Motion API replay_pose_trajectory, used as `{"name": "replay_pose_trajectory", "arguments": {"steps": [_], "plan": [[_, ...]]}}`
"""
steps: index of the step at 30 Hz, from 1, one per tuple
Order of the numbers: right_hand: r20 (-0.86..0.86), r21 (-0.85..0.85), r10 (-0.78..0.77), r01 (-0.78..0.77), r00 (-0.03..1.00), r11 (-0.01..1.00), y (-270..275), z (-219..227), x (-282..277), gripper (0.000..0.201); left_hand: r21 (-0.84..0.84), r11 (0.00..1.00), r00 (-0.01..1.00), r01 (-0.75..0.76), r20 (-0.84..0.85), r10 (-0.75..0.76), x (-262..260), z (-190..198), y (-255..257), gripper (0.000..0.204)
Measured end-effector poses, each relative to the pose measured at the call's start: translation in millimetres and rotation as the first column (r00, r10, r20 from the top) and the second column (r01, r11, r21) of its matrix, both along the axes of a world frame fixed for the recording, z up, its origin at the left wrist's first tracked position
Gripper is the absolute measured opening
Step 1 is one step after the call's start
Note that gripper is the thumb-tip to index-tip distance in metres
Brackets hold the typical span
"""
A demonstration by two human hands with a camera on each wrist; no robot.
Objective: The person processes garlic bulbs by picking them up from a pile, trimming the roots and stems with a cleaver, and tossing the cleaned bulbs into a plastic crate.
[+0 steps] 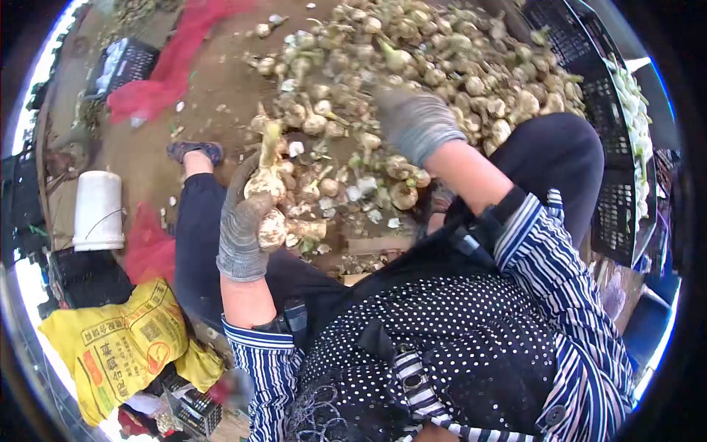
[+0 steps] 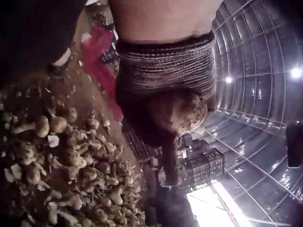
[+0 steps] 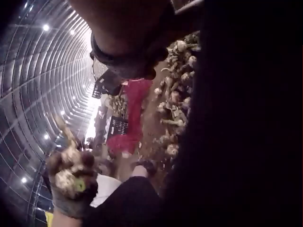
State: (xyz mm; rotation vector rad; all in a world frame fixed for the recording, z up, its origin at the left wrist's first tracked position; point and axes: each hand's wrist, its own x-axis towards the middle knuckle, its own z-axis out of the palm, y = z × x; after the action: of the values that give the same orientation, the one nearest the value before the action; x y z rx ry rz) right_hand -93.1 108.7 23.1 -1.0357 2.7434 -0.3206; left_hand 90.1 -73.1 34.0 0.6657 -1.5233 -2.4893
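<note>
My left hand (image 1: 241, 234), in a grey knit glove, grips two garlic bulbs above the floor. The upper garlic bulb (image 1: 265, 184) has its thick stem pointing up; the lower garlic bulb (image 1: 273, 229) has a cut stem pointing right. In the left wrist view a soil-crusted garlic bulb (image 2: 179, 112) shows against the gloved palm. My right hand (image 1: 418, 127), gloved too and blurred, reaches over the near side of a large garlic pile (image 1: 471, 81). Its fingertips are lost in blur, so I cannot tell whether it holds anything.
Black crates (image 1: 617, 184) with white garlic stand at the right. A white bucket (image 1: 99, 211), red netting (image 1: 158, 92) and a yellow printed sack (image 1: 121, 342) are at the left. Loose skins and a board (image 1: 379, 245) lie between the person's legs.
</note>
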Motion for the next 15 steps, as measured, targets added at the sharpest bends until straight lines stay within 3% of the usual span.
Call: {"name": "replay_pose_trajectory", "arguments": {"steps": [1, 3, 5, 6, 7, 9, 12, 15], "plan": [[0.099, -0.007, -0.127, 0.128, 0.987, 0.992, 1, 0, -3, 0.018, -0.015, 1.0, 1.0, -0.019, -0.006, 0.019, 5, 1, -7, 0.063], [0.066, -0.032, -0.099, 0.101, 0.993, 0.994, -3, 6, 6, 0.017, 0.01, 1.0, 0.999, -0.025, 0.041, 0.024, 19, -6, -16, 0.061], [0.126, -0.216, 0.013, 0.015, 0.992, 0.976, -7, 27, 21, 0.018, 0.024, 1.0, 0.996, -0.005, 0.089, 0.003, 24, -30, -23, 0.06], [0.094, -0.123, 0.025, -0.013, 0.995, 0.992, -10, 40, 33, 0.015, 0.023, 1.0, 0.997, -0.01, 0.08, 0.008, 22, -29, -15, 0.061], [0.061, -0.271, 0.186, -0.164, 0.981, 0.949, -11, 32, 35, 0.013, 0.021, 1.0, 0.998, -0.017, 0.065, 0.015, 15, -21, -5, 0.062], [-0.101, -0.145, 0.321, -0.334, 0.941, 0.931, -12, 36, 48, 0.011, 0.043, 0.999, 0.998, -0.026, 0.051, 0.023, 0, -11, 12, 0.066], [-0.12, -0.192, 0.326, -0.344, 0.938, 0.919, -13, 29, 47, 0.017, 0.095, 0.991, 0.99, 0.094, -0.117, -0.083, -11, -3, 20, 0.07], [-0.169, -0.264, 0.314, -0.35, 0.934, 0.899, -12, 29, 45, 0.019, 0.219, 0.975, 0.992, 0.03, -0.123, -0.003, -9, -4, 22, 0.07]]}}
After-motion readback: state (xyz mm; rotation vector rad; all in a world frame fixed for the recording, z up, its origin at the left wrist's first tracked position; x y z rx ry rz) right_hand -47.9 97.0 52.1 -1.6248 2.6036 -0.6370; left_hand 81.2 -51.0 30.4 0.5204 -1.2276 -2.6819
